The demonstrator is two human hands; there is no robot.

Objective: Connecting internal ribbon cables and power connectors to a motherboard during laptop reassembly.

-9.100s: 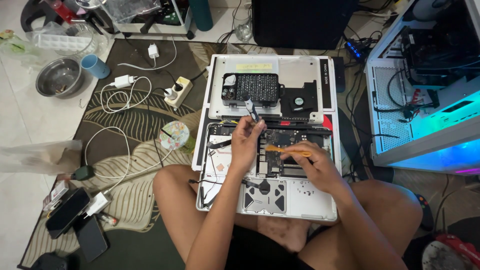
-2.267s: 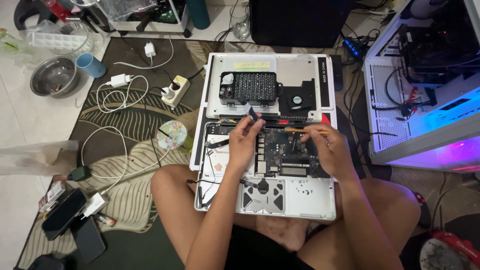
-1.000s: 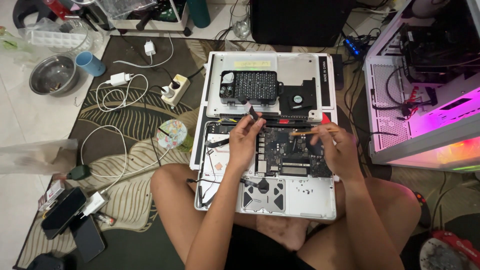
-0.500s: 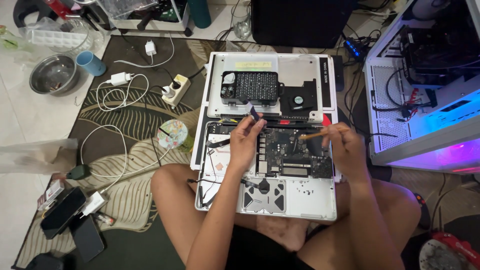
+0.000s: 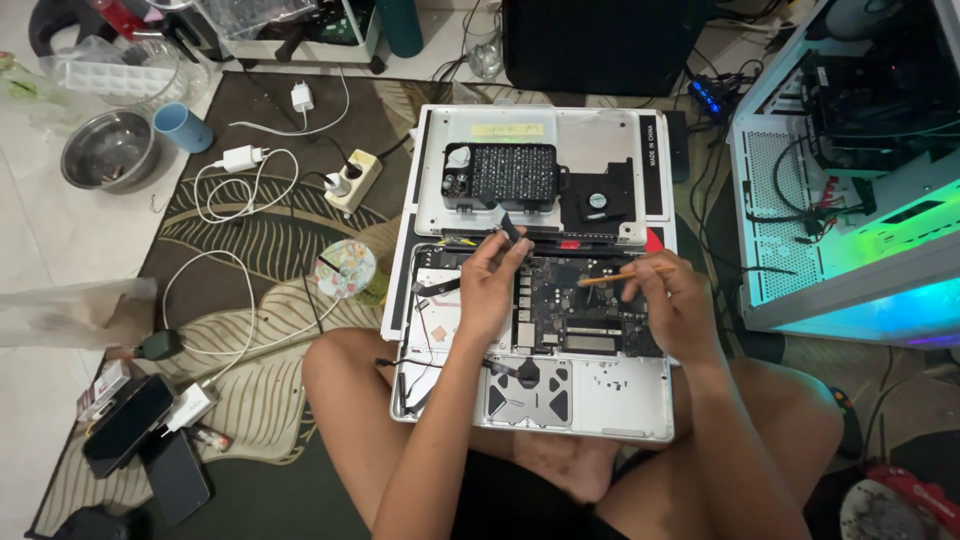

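Leaf-patterned rug [image 5: 250,240] under opened laptop [image 5: 620,405] — logic board [image 5: 575,305] fragile, best gripped by edges. Left hand [image 5: 490,290] pinching dark tool [image 5: 508,228]; right hand [image 5: 675,305] clamped on orange-handled screwdriver [image 5: 620,277].

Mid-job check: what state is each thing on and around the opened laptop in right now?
Laptop: open, board exposed.
Bottom cover: removed, lying behind.
Bit case: open on cover.
Left hand: gripping dark tool.
Right hand: holding orange tool.
Desktop tower: lit.
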